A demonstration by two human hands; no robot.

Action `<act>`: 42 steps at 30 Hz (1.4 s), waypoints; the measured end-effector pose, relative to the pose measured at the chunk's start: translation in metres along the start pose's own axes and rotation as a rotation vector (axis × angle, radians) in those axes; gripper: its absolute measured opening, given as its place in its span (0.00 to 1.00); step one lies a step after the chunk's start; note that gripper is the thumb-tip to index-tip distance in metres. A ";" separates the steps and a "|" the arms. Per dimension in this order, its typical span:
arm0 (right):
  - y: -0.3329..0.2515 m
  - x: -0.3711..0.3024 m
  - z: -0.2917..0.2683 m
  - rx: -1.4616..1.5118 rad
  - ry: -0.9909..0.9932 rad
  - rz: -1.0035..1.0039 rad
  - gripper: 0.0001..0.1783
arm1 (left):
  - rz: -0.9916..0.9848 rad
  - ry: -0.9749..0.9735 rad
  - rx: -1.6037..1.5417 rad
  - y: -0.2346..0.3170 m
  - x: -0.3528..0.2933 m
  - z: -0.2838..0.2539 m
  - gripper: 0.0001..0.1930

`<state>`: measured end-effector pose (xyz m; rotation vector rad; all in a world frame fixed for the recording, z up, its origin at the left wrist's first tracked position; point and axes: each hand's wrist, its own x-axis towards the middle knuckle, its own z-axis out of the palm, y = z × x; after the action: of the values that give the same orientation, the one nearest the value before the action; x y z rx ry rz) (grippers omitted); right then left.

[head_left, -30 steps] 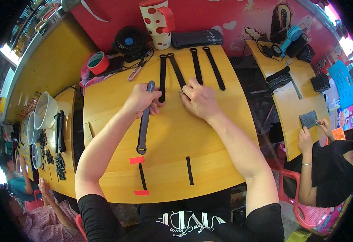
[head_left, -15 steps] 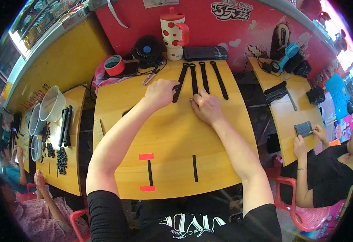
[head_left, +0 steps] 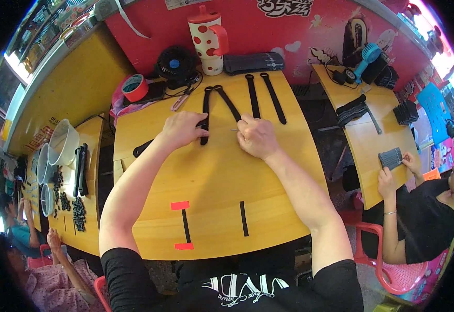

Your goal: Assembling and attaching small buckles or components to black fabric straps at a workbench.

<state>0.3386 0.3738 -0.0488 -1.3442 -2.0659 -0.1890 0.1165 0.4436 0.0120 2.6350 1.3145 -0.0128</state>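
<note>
My hands: left hand (head_left: 183, 130) flat on a black strap (head_left: 204, 115), right hand (head_left: 256, 138) curled at its twin (head_left: 230, 105), grip unclear; I'd judge aligning step, next squaring ends w/ straps (head_left: 263, 97) at 1 o'clock on worktop (head_left: 211, 182).

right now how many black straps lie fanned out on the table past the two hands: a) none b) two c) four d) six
c: four black straps lie on the yellow table beyond the hands; the left hand rests on the near end of the leftmost one, the right hand sits beside it.
</note>
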 end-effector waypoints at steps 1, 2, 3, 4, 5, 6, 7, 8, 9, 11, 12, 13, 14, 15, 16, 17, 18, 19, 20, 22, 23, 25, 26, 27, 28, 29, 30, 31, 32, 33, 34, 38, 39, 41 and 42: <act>-0.001 0.000 -0.001 0.008 0.010 -0.013 0.05 | -0.025 0.007 0.016 -0.004 -0.004 -0.001 0.29; -0.001 -0.001 0.000 0.009 0.011 -0.012 0.05 | -0.051 0.014 0.032 -0.006 -0.007 -0.004 0.28; 0.000 -0.001 0.002 0.020 0.014 -0.005 0.05 | -0.103 -0.022 0.059 -0.006 -0.010 -0.010 0.27; 0.000 -0.001 0.003 0.031 0.018 0.000 0.05 | -0.101 -0.018 0.064 -0.011 -0.013 -0.011 0.27; 0.001 -0.002 0.004 0.030 0.024 -0.001 0.05 | -0.094 0.010 0.065 -0.019 -0.019 -0.010 0.27; -0.002 -0.003 0.005 0.036 0.017 0.000 0.06 | -0.086 0.035 0.068 -0.027 -0.026 -0.010 0.26; -0.001 -0.002 0.005 0.035 0.010 0.001 0.06 | -0.107 0.019 0.065 -0.030 -0.031 -0.009 0.26; 0.001 -0.001 0.004 0.030 0.016 0.001 0.06 | -0.102 0.024 0.068 -0.033 -0.036 -0.009 0.26; 0.002 -0.002 0.004 0.030 0.023 -0.002 0.06 | -0.107 0.029 0.075 -0.036 -0.041 -0.008 0.26; 0.005 -0.005 0.002 0.023 0.030 0.001 0.06 | -0.123 0.038 0.064 -0.041 -0.051 -0.008 0.27; 0.002 -0.003 0.003 0.034 0.033 -0.003 0.06 | -0.126 0.036 0.072 -0.047 -0.063 -0.013 0.27; 0.004 -0.003 0.003 0.031 0.034 -0.003 0.06 | -0.154 0.001 0.057 -0.052 -0.069 -0.015 0.27; 0.004 -0.003 0.005 0.024 0.038 0.002 0.06 | -0.181 -0.033 0.041 -0.057 -0.076 -0.016 0.27; 0.002 -0.003 0.007 0.046 0.060 -0.015 0.06 | -0.166 -0.027 0.041 -0.063 -0.082 -0.018 0.27; 0.002 -0.004 0.009 0.065 0.081 -0.029 0.07 | -0.182 -0.026 -0.007 -0.069 -0.090 -0.019 0.28; 0.003 -0.007 0.009 0.049 0.085 -0.021 0.07 | -0.197 -0.026 -0.055 -0.072 -0.097 -0.019 0.28; 0.000 -0.006 0.012 0.048 0.082 -0.034 0.07 | -0.193 -0.019 -0.047 -0.076 -0.106 -0.021 0.28; 0.000 -0.005 0.012 0.044 0.076 -0.044 0.08 | -0.210 -0.011 -0.053 -0.078 -0.114 -0.022 0.28; 0.001 -0.004 0.010 0.040 0.085 -0.043 0.08 | -0.228 -0.004 -0.059 -0.078 -0.119 -0.024 0.28; 0.001 -0.006 0.007 0.044 0.047 -0.009 0.08 | -0.327 -0.044 -0.068 -0.067 -0.125 -0.029 0.28; 0.002 -0.006 0.006 0.044 0.047 -0.006 0.08 | -0.374 -0.073 -0.092 -0.068 -0.128 -0.028 0.28; 0.003 -0.005 0.003 0.056 0.037 -0.002 0.08 | -0.412 -0.102 -0.070 -0.066 -0.137 -0.030 0.28; 0.001 -0.007 0.002 0.057 0.037 0.001 0.08 | -0.411 -0.105 -0.068 -0.063 -0.142 -0.031 0.28; 0.000 -0.007 0.003 0.056 0.031 0.010 0.07 | -0.454 -0.151 -0.077 -0.060 -0.145 -0.036 0.29; 0.000 -0.007 0.003 0.054 0.025 0.020 0.07 | -0.497 -0.198 -0.086 -0.058 -0.148 -0.037 0.29; 0.000 -0.005 0.004 0.055 0.030 0.019 0.07 | -0.439 -0.158 -0.013 -0.070 -0.150 -0.026 0.30; 0.000 -0.005 0.005 0.067 0.038 0.025 0.07 | -0.438 -0.158 -0.012 -0.071 -0.151 -0.026 0.30; 0.001 -0.004 0.006 0.079 0.045 0.031 0.07 | -0.407 -0.167 0.014 -0.072 -0.151 -0.026 0.32; 0.002 -0.004 0.006 0.079 0.045 0.030 0.07 | -0.378 -0.177 0.038 -0.073 -0.152 -0.025 0.35; 0.000 -0.003 0.007 0.060 0.069 0.028 0.07 | -0.386 -0.177 0.040 -0.078 -0.158 -0.022 0.35; -0.001 -0.002 0.009 0.042 0.092 0.026 0.07 | -0.310 -0.134 0.079 -0.084 -0.164 -0.017 0.38; 0.000 -0.004 0.003 0.035 0.082 0.042 0.07 | -0.396 -0.244 -0.012 -0.071 -0.179 -0.024 0.44; 0.002 -0.004 0.003 0.028 0.079 0.049 0.06 | -0.417 -0.261 -0.064 -0.068 -0.183 -0.025 0.42; 0.002 -0.003 0.004 0.015 0.084 0.056 0.06 | -0.393 -0.230 -0.078 -0.069 -0.190 -0.022 0.42; 0.001 -0.003 0.005 0.026 0.078 0.048 0.06 | -0.364 -0.200 -0.086 -0.071 -0.195 -0.021 0.41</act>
<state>0.3381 0.3742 -0.0550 -1.3480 -1.9631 -0.1904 -0.0591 0.3352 0.0393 2.2237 1.6571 -0.2586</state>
